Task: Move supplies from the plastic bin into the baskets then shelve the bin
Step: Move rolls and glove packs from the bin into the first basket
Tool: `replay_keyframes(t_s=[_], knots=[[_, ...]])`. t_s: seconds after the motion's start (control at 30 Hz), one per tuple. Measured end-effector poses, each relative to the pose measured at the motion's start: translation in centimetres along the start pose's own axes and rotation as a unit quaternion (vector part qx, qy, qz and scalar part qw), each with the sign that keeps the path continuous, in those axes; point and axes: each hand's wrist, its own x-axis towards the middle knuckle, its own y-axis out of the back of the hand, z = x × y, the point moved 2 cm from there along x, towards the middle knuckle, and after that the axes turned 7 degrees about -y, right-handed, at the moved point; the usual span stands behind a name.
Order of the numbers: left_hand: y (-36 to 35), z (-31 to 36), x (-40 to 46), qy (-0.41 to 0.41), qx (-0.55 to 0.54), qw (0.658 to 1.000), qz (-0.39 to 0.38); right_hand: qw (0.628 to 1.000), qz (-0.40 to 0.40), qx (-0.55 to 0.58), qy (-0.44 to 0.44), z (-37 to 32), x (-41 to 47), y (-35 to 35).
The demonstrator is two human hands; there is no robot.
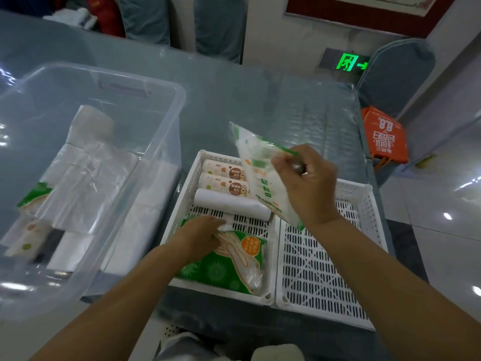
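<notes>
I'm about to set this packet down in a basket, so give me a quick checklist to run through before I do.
1. Right hand grips the green and white packet: ok.
2. Right basket has free floor: ok.
3. Left basket has free floor: not ok, rolls, glove pack and left hand fill most of it.
4. Left hand out of the way: not ok.
5. Plastic bin emptied: not ok, supplies remain.
6. Packet sealed: cannot tell.

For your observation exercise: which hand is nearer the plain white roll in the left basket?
Left. The left hand lies just below the white roll; the right hand is raised beyond its right end.
</notes>
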Motion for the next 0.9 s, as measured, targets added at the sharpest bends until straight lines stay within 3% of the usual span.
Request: replay_keyframes(t_s=[0.07, 0.13, 0.17, 0.3, 0.33, 0.4, 0.47, 0.57, 0.63, 0.73, 0.83, 0.9], knots=[[1.0, -0.2, -1.2, 0.059, -0.164, 0.976, 0.131, 0.996, -0.031, -0.043, 0.076, -0.9, -0.5, -1.5], [2.1, -0.6, -2.5, 0.091, -0.300, 0.915, 0.253, 0.985, -0.060, -0.071, 0.145, -1.5, -1.5, -3.1], [2.7, -0.6, -3.0, 0.093, -0.371, 0.881, 0.279, 0.979, -0.081, -0.070, 0.174, -1.8, -2.3, -3.7], [4.5, -0.7, -4.1, 0.116, -0.607, 0.748, 0.241, 0.957, -0.136, -0.032, 0.256, -2.5, -4.7, -5.3], [4.9, -0.6, -4.3, 0.114, -0.622, 0.738, 0.236, 0.957, -0.140, -0.021, 0.252, -2.5, -4.6, -5.5], [5.5, -0.3, -4.5, 0.077, -0.581, 0.775, 0.236, 0.972, -0.140, 0.002, 0.189, -2.1, -3.6, -5.8], [5.5, 0.2, -4.9, 0.063, -0.523, 0.817, 0.234, 0.987, -0.142, 0.032, 0.065, -1.5, -2.4, -5.6], [5.7, 0.9, -5.4, 0.063, -0.478, 0.835, 0.265, 0.986, -0.144, 0.066, -0.056, -0.5, -1.2, -4.8], [6.6, 1.5, -5.8, 0.024, -0.429, 0.842, 0.326, 0.988, -0.128, 0.055, -0.060, 0.1, -0.3, -3.6], [7.6, 2.9, -6.9, -0.088, -0.248, 0.880, 0.395, 0.986, -0.155, 0.024, -0.063, 1.6, 0.3, -2.3], [5.8, 4.1, -7.2, -0.164, -0.073, 0.910, 0.374, 0.967, -0.233, -0.057, -0.081, 4.1, -1.3, -1.9], [3.4, 4.5, -6.7, -0.201, 0.045, 0.925, 0.320, 0.944, -0.291, -0.141, -0.073, 6.1, -2.8, -1.8]])
